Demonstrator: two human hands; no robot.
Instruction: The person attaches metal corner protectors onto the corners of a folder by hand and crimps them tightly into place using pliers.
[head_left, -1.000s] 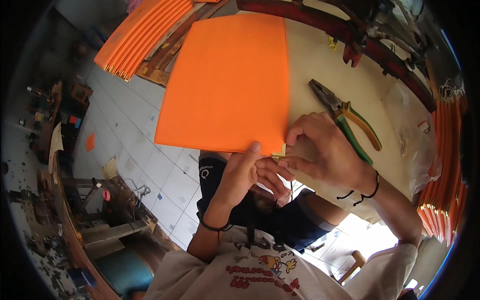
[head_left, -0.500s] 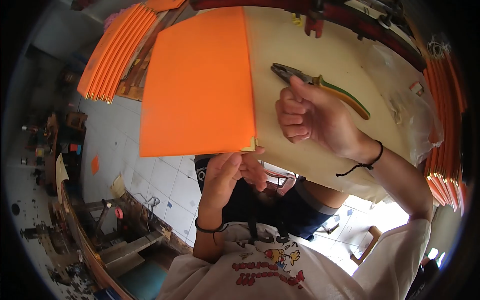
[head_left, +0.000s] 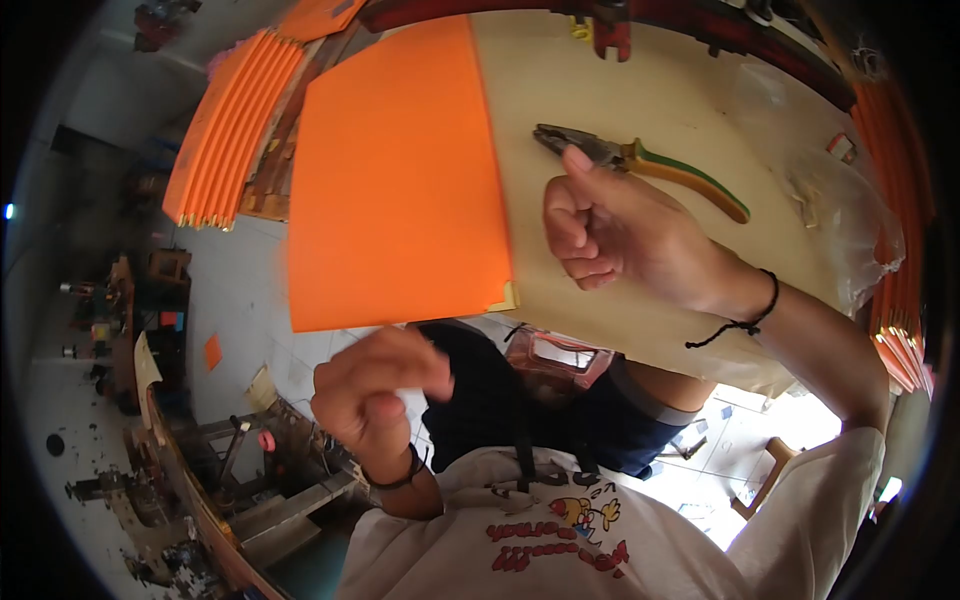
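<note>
An orange folder-like panel [head_left: 400, 180] lies on the tan-covered table, with a gold metal corner piece [head_left: 508, 297] at its lower right corner. Below the panel's lower edge is my left hand [head_left: 375, 385], away from it, fingers loosely bent, thumb apart from the fingertips, nothing visible in it. My right hand [head_left: 630, 235] is over the table, right of the panel, its fingers curled into the palm and the thumb raised; whatever it holds, if anything, is hidden. Pliers with green and yellow handles [head_left: 640, 160] lie just beyond the right hand.
Stacked orange panels with gold corners [head_left: 235, 130] stand at the upper left. More orange panels [head_left: 900, 250] are at the far right, beside a clear plastic bag [head_left: 800, 180]. A dark red metal frame [head_left: 690, 35] runs along the table's far side.
My left hand has come off the panel's corner and moved down and left. My right hand has moved away from the corner, up and over the table, its fingers now curled in.
</note>
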